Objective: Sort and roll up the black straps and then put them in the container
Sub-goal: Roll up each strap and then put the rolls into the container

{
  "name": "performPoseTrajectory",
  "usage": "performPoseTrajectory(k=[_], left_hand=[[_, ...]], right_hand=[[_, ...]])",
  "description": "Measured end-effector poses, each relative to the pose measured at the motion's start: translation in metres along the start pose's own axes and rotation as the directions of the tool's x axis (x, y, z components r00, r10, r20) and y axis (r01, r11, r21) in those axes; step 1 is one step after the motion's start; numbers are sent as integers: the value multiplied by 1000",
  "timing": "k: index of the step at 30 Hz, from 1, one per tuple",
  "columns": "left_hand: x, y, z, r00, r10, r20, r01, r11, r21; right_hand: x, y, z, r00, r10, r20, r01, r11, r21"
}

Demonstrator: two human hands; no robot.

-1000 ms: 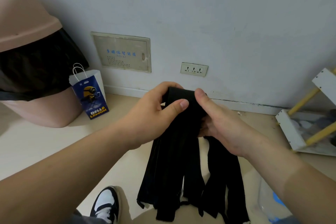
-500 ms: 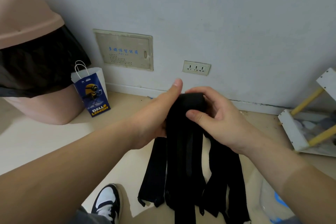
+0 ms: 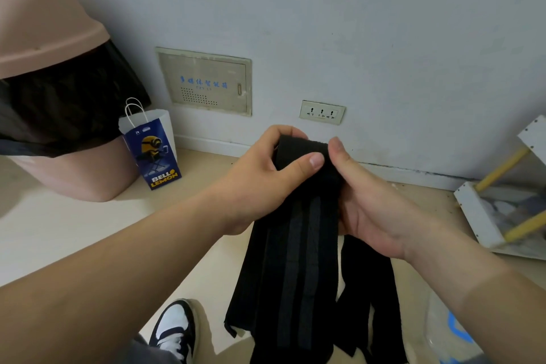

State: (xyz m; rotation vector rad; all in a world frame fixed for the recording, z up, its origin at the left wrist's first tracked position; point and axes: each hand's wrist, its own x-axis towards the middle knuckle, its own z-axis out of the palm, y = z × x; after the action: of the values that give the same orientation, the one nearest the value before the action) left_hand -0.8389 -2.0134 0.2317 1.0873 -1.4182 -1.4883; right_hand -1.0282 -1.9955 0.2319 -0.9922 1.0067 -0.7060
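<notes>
The left hand (image 3: 266,183) and right hand (image 3: 378,213) both pinch the top of the straps (image 3: 295,269), held up in the air and hanging long toward the floor, so the rolling looks barely started and none show in the container (image 3: 443,331) yet.

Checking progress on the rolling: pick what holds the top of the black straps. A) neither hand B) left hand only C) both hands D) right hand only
C: left hand and right hand both pinch the black straps at the folded top.
</notes>
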Motion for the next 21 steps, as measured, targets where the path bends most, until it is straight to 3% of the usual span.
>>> performPoseTrajectory(k=[4,8,13,17,21], left_hand=[[-1,4,-3,999,-25,31,25,1000,-7],[-1,3,-1,988,-150,-26,150,989,-3],[-4,5,4,932,-326,157,328,945,11],[-2,5,6,939,-319,131,319,947,17],[-1,4,2,967,-228,112,230,973,-8]], right_hand=[[-1,1,-1,998,-56,-37,55,998,-35],[1,4,-5,986,-135,-92,131,990,-54],[7,10,-9,941,-289,-177,282,957,-63],[8,15,-14,902,-414,-122,366,884,-289],[7,13,-15,893,-444,-78,394,852,-344]])
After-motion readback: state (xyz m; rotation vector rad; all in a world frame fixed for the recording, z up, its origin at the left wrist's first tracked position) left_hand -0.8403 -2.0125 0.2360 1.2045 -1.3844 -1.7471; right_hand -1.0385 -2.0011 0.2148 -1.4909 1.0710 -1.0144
